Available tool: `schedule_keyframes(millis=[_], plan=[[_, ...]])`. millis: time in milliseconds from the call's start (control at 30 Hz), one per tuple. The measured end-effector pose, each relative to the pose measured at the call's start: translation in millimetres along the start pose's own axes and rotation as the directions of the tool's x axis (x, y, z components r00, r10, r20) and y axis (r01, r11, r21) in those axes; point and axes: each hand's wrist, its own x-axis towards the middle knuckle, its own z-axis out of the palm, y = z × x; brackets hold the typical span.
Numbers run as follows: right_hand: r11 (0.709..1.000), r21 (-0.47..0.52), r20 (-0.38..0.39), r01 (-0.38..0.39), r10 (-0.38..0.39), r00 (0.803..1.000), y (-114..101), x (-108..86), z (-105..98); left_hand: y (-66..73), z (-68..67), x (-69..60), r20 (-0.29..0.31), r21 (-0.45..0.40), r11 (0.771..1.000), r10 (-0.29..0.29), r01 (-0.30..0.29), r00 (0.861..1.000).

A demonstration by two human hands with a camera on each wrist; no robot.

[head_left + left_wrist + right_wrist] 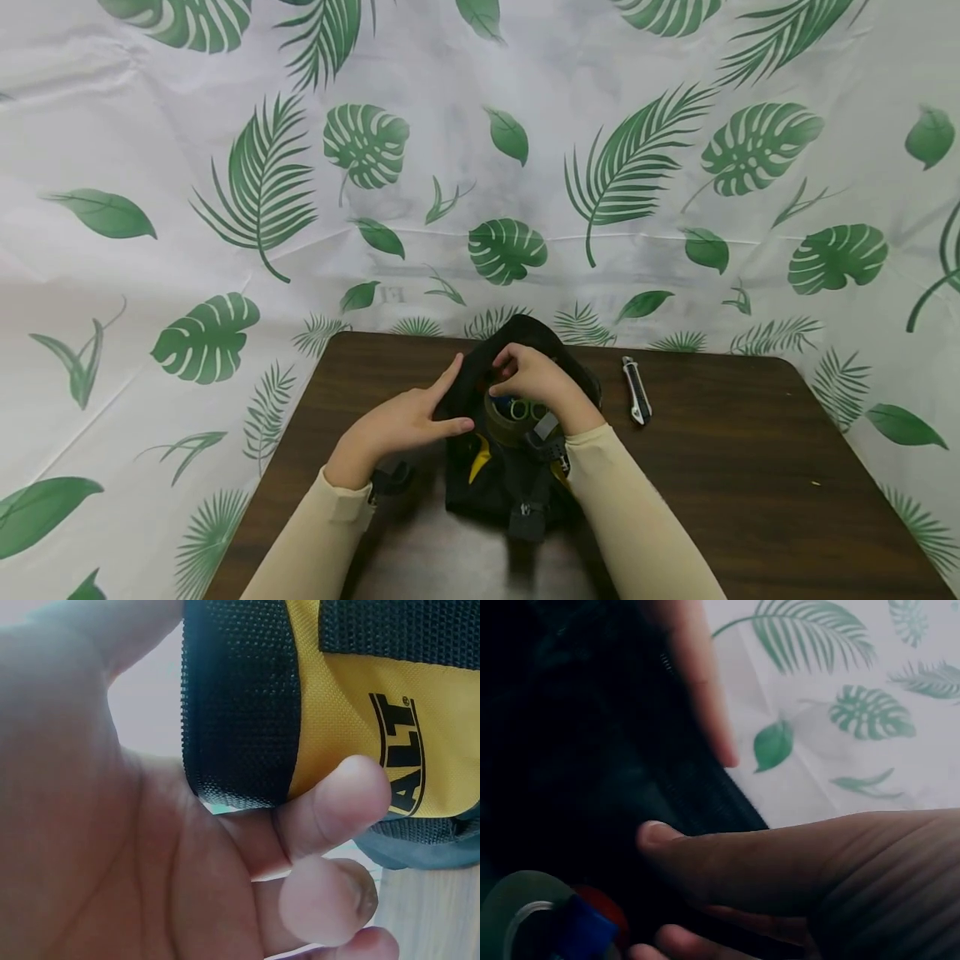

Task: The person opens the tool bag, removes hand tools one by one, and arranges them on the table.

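Observation:
A black and yellow tool bag (468, 492) stands on the table with its top opened; its yellow side (337, 720) with black lettering fills much of the left wrist view. My left hand (401, 429) lies against the bag's left side, thumb and index finger spread. Over the mouth of the bag, my right hand (536, 379) has bent fingers, with nothing seen held. Inside sit a brownish tape roll (501, 429), yellow-green looped handles (519, 408) and a blue object (589, 926) beside something red. The bag's dark interior hides the rest.
A utility knife (637, 392) lies on the dark wooden table (720, 483) to the right of the bag. Behind the table hangs a white leaf-print sheet (450, 192). A tiny yellow scrap (816, 483) is near the right side.

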Motion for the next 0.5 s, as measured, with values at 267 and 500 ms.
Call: schedule_keyframes(millis=[267, 500], plan=[[0.999, -0.048, 0.055, 0.010, -0.008, 0.998, 8.6, 4.1, 9.7, -0.8, -3.1, 1.1, 0.023, -0.006, 1.000, 0.005, -0.005, 1.000], [0.990, -0.140, 0.079, 0.007, 0.004, 0.997, 15.0, 8.3, 16.0, -2.3, -0.8, 1.4, 0.016, -0.016, 1.000, 0.001, -0.001, 1.000]])
